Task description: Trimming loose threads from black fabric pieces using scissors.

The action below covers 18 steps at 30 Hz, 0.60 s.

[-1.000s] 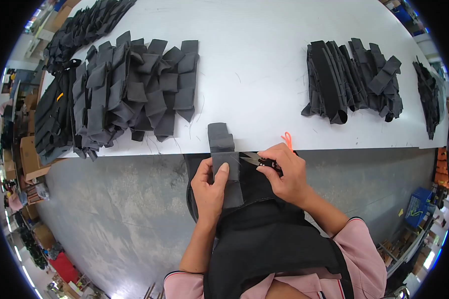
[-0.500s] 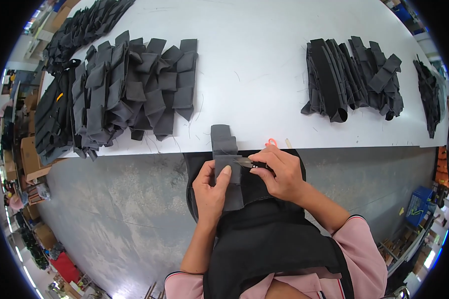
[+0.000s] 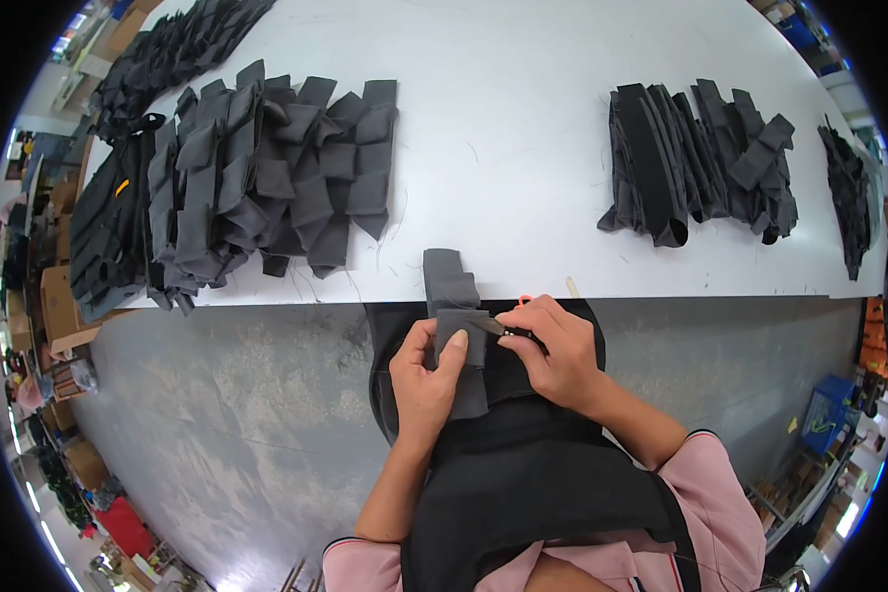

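My left hand (image 3: 426, 387) is closed on a dark grey fabric strip (image 3: 461, 340) with folded, stitched flaps, the thumb pressed flat on its front. The strip's upper end rests on the table edge and its lower end hangs over my black apron. My right hand (image 3: 559, 357) grips small thread snips with a black handle (image 3: 525, 334) and pointed metal blades (image 3: 486, 325). The blade tips touch or nearly touch the strip's right edge at a flap; exact contact is hard to tell. A red loop (image 3: 526, 300) shows just behind my right fingers.
On the white table (image 3: 503, 187), piles of dark grey flapped strips (image 3: 311, 183) lie at the left. More strips (image 3: 666, 163) are bunched at the right, with a dark bundle (image 3: 849, 197) beyond. Loose threads are scattered about. A blue crate (image 3: 827, 407) stands on the floor at the right.
Both hands have shifted slightly right and down with the strip and snips. The red loop has moved down and left, closer to my right fingers.
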{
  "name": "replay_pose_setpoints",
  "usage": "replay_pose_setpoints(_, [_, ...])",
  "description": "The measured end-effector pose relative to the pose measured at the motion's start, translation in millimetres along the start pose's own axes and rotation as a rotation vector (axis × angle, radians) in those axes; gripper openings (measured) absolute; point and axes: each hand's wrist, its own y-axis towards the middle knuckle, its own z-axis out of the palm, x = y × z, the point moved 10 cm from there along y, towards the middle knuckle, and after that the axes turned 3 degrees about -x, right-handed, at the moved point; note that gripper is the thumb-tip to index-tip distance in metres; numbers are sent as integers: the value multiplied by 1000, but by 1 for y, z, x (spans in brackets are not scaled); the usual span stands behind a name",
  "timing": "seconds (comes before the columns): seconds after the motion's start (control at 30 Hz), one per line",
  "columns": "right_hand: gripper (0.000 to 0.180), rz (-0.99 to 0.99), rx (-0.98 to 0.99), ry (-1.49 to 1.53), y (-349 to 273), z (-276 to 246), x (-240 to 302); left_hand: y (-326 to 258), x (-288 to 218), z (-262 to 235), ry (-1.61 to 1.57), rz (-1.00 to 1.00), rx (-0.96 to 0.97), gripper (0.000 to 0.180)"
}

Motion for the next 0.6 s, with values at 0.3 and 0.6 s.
replay_pose_setpoints(0.3, [26, -36, 11, -43, 9, 7, 12, -3, -12, 0, 193, 165, -33, 13])
replay_pose_setpoints(0.6, [26, -10, -12, -8, 7, 11, 9, -4, -9, 2, 261, 212, -41, 13])
